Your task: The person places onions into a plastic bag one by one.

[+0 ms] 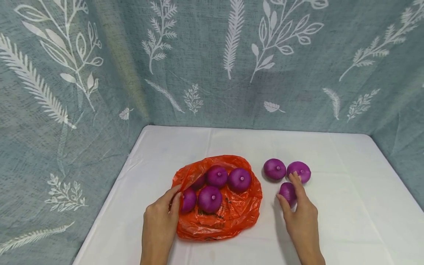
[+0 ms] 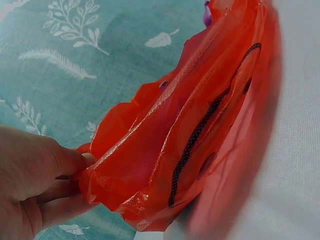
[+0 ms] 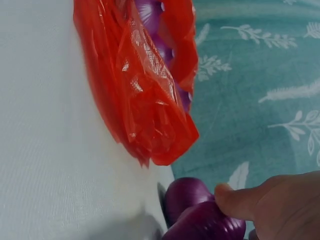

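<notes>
My left hand (image 1: 160, 217) pinches the left rim of a crinkled red plastic bag (image 1: 238, 217), fingers and thumb on the film. Several purple onions sit inside the open bag, one (image 1: 209, 199) near its middle and another (image 1: 239, 179) toward its right side. In the left wrist view, the bag's side (image 2: 155, 150) hangs from the fingertips. To the right of the bag, my right hand (image 1: 303, 217) holds a purple onion (image 1: 287, 194) between thumb and fingers. Just beyond it lie two more onions, one at left (image 1: 273, 169) and one at right (image 1: 303, 170), partly behind the fingers.
A white cloth (image 1: 351, 206) covers the table, whose back corners are rounded. Blue-green curtains with white leaf prints (image 1: 212, 55) hang behind the table and at both sides.
</notes>
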Motion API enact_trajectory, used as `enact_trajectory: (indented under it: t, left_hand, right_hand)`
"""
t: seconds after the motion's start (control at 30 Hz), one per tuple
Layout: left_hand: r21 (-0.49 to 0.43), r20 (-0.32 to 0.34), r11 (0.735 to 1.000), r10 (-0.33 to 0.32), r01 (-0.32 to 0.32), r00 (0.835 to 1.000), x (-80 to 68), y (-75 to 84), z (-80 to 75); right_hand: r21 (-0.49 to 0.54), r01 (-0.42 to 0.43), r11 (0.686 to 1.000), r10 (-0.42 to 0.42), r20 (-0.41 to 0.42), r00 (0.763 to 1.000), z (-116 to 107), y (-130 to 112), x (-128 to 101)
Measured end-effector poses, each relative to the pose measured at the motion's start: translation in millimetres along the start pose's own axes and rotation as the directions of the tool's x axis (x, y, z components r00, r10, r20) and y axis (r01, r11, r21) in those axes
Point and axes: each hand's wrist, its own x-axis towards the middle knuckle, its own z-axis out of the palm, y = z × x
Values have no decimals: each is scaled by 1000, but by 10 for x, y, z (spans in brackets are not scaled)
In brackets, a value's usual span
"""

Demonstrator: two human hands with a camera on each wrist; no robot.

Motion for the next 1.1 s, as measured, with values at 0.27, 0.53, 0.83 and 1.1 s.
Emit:
enact_trajectory:
  t: [0.27,0.53,0.83,1.1]
  left_hand:
    - [10,12,1000,-16,16,1000,6,1,-7]
    - [5,9,1000,-8,8,1000,13,-2,10]
    - [4,-1,1000,-7,7,1000,2,-28,12]
    - [3,-2,1000,-10,10,1000,-3,-41,12]
  right_hand:
    - [22,78,997,-78,1,997,39,17,2]
    - [73,146,987,-143,-46,989,81,15,-1]
    - [50,72,996,-68,-78,995,55,15,-15]
    - [27,-97,995,97,8,995,34,51,-20]
